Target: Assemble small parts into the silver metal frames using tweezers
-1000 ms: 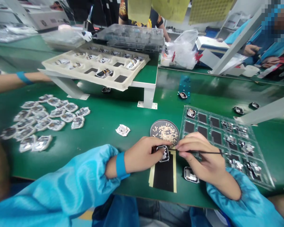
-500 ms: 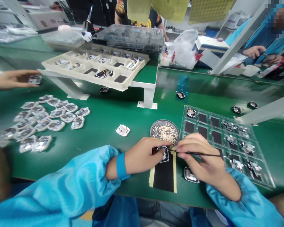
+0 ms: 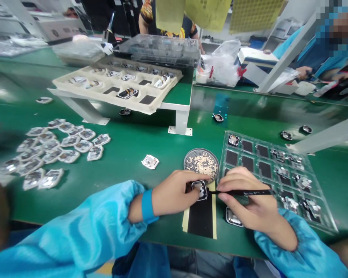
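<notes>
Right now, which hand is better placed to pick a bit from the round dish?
Right, probably. The right hand holds the tweezers, tip by the small part, just below the round dish. The left hand is pinning that part.

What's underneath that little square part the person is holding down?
The small square part lies on a black mat with pale yellow edges, on the green table. The left hand covers the mat's top left corner.

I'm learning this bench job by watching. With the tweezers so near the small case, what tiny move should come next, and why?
Probably ease the tweezers tip into the small case: the left hand pins it on the black pad, and the right hand aims the tip at its edge.
</notes>
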Demonstrator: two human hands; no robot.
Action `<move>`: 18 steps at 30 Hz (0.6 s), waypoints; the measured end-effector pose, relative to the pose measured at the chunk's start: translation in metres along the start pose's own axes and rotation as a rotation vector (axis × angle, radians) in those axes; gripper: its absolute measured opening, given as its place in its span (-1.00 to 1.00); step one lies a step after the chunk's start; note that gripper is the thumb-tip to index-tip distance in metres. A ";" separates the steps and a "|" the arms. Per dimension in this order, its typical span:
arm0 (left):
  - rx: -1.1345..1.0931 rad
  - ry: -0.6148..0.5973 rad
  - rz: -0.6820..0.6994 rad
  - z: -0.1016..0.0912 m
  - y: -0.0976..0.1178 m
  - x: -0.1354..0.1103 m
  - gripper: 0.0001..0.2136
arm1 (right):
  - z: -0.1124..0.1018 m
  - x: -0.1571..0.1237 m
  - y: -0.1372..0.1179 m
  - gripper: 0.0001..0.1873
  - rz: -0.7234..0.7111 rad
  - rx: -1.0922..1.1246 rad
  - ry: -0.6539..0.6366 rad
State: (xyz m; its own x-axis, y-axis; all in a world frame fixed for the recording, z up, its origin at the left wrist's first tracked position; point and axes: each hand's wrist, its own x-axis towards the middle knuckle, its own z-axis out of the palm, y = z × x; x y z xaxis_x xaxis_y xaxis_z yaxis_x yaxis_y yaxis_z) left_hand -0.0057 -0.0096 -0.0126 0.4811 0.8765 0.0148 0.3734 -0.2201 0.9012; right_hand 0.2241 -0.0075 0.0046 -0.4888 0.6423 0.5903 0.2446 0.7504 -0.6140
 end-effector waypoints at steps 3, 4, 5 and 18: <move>-0.013 -0.001 -0.017 0.000 0.000 0.000 -0.55 | 0.001 -0.002 0.002 -0.67 -0.003 -0.008 -0.008; -0.023 -0.002 -0.022 0.000 0.001 0.000 -0.55 | 0.002 -0.002 0.002 -0.66 -0.006 -0.009 -0.010; -0.033 -0.005 -0.028 0.000 0.001 0.000 -0.55 | 0.002 -0.003 0.003 -0.65 -0.006 -0.007 -0.012; 0.042 0.028 0.025 -0.005 0.004 0.002 -0.55 | -0.002 0.002 0.009 -0.82 0.187 0.244 -0.043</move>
State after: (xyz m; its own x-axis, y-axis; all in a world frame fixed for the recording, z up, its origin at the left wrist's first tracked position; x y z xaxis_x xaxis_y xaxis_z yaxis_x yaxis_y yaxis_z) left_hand -0.0072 -0.0067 -0.0071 0.4687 0.8820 0.0492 0.3951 -0.2591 0.8813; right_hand 0.2270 0.0008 0.0020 -0.4906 0.7548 0.4354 0.1281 0.5567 -0.8208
